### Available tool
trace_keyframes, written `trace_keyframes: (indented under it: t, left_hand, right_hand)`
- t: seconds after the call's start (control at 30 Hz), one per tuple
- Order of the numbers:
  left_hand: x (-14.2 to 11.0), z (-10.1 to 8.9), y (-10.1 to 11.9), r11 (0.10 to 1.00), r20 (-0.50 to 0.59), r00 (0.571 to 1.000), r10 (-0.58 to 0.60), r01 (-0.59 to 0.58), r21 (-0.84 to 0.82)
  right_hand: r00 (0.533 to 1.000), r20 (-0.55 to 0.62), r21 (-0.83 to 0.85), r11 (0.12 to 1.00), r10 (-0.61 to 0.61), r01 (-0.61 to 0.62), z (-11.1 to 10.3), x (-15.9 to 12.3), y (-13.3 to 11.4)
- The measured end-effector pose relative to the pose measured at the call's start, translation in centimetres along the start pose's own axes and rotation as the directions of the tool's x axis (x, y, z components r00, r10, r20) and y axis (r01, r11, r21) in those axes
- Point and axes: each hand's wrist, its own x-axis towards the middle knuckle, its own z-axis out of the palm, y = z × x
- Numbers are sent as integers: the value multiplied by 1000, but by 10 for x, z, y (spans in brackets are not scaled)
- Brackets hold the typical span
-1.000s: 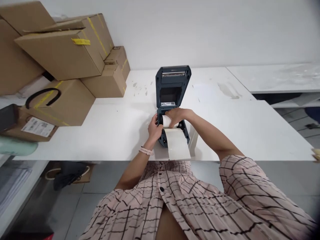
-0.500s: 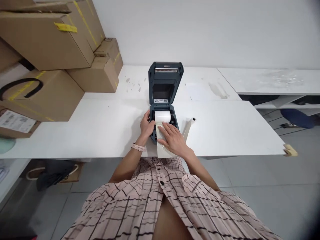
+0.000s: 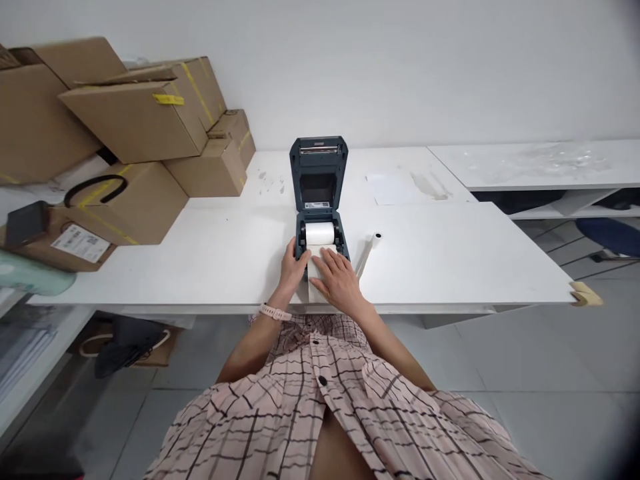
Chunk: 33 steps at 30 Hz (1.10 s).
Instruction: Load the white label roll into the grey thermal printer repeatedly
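A dark blue label printer point(image 3: 319, 193) stands on the white table point(image 3: 450, 267) with its lid up. A white label roll point(image 3: 320, 233) lies in its bay, and a strip of label paper point(image 3: 314, 288) runs out over the front toward me. My right hand point(image 3: 339, 280) lies flat on that strip, fingers spread. My left hand point(image 3: 293, 265) rests against the printer's front left corner, fingers curled on the casing. A pale wristband sits on my left wrist.
Stacked cardboard boxes point(image 3: 140, 140) fill the table's back left. An empty white tube core point(image 3: 367, 252) lies just right of the printer. A sheet of paper point(image 3: 393, 188) lies behind it. A second white surface point(image 3: 540, 163) adjoins at right. A bag sits on the floor under the table.
My right hand left the roll in the bay and came down flat on the paper strip in front. My left hand stayed at the printer's left side. The view drew back.
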Motion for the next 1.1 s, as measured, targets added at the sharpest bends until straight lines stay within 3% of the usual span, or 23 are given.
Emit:
trace_keyframes:
  t: [0.13,0.23,0.3,0.37,0.5,0.6,0.7,0.8,0.93,1.0,1.1]
  left_hand:
    - [-29,-2,-3,998,46,998,-37,39,-50]
    - [-34,-5,-5,994,106,993,-55,65,-92]
    - [-34,-8,-8,993,131,989,-63,75,-86]
    - [-33,-10,-10,993,169,983,-68,83,-85]
    - [-35,-16,-10,992,241,969,-58,84,-98]
    - [-38,-19,-9,991,264,963,-50,80,-105]
    - [-40,-22,-10,986,271,960,-73,110,-122]
    - [-42,-26,-15,986,288,955,-77,116,-122]
    - [-42,-32,-13,988,230,973,-23,57,-146]
    - [-39,-32,-4,988,145,989,25,-3,-153]
    - [-30,-22,13,991,82,992,92,-83,-106]
  right_hand:
    - [998,-56,240,971,25,-11,-14,2,9]
    - [959,-209,455,887,190,-77,-44,27,36]
    - [895,-332,520,849,298,-89,-67,65,64]
    - [874,-355,574,815,331,-76,-88,118,96]
    - [953,-216,667,745,211,-14,-105,231,145]
    - [983,-115,728,685,146,-17,-101,266,148]
    - [968,-207,687,725,140,42,-97,233,121]
    - [936,-303,634,771,177,60,-92,158,82]
    - [922,-294,575,817,253,-41,-67,67,38]
    - [919,-266,548,830,291,-104,-49,40,26]
    - [899,-260,554,817,353,-160,-29,24,18]
